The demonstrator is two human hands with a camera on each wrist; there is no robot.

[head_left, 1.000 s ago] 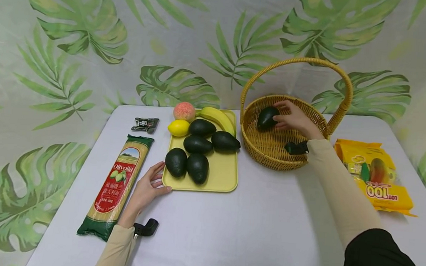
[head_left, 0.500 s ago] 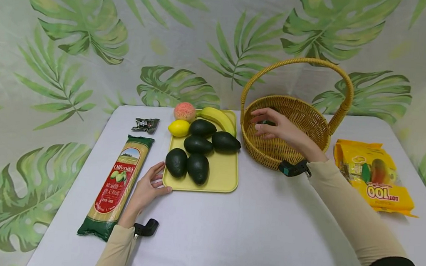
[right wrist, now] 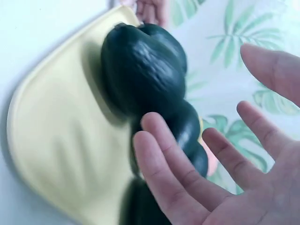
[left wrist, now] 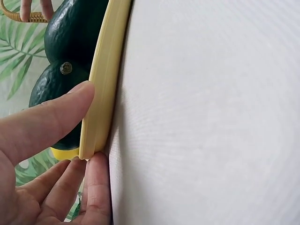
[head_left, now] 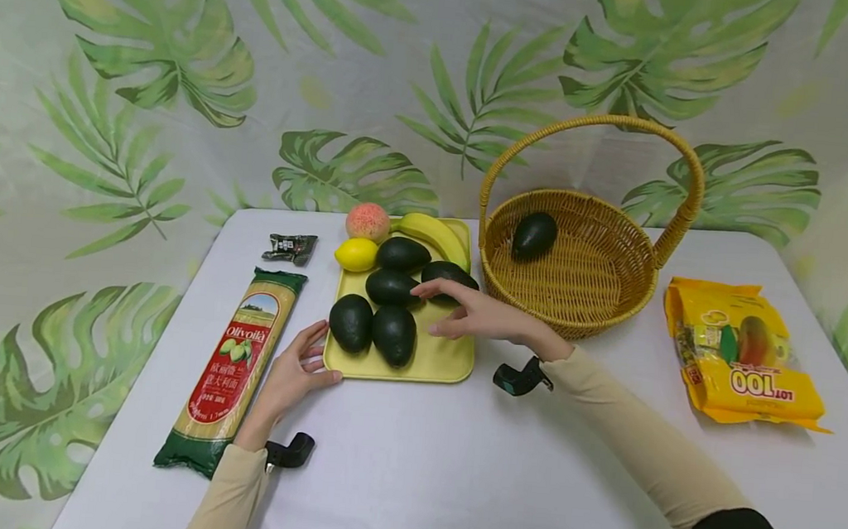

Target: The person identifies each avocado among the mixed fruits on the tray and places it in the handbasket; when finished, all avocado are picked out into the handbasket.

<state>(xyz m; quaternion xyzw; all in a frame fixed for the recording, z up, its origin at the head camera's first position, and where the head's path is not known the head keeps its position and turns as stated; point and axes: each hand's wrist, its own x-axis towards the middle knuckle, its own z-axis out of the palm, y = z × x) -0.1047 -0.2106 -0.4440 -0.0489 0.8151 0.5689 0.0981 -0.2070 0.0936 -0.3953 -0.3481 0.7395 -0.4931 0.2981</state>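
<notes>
My left hand (head_left: 295, 377) holds the near-left corner of a yellow tray (head_left: 435, 357), thumb along its front rim and fingers at its left side. Several dark green avocados (head_left: 393, 335) lie on the tray, with a banana (head_left: 432, 234), a lemon (head_left: 355, 254) and a peach (head_left: 367, 221) at its back. Over the tray's right part, my right hand (head_left: 483, 312) hovers with spread fingers and nothing in them, partly hiding the rightmost avocado (head_left: 444, 274). The right wrist view shows its fingers (right wrist: 152, 157) apart from the nearest avocado (right wrist: 143, 72). One avocado (head_left: 534, 236) sits inside the wicker basket (head_left: 577, 310).
The basket's tall arched handle (head_left: 603, 121) rises right of the tray. A yellow candy bag (head_left: 746, 352) lies at the far right. On the left are a spaghetti pack (head_left: 232, 370) and a small black wrapped packet (head_left: 290, 248), all on a white table (head_left: 423, 464).
My right hand let go of the avocado in the basket, then came out and moved left and nearer to me, over the tray. My left hand has stayed at the tray corner.
</notes>
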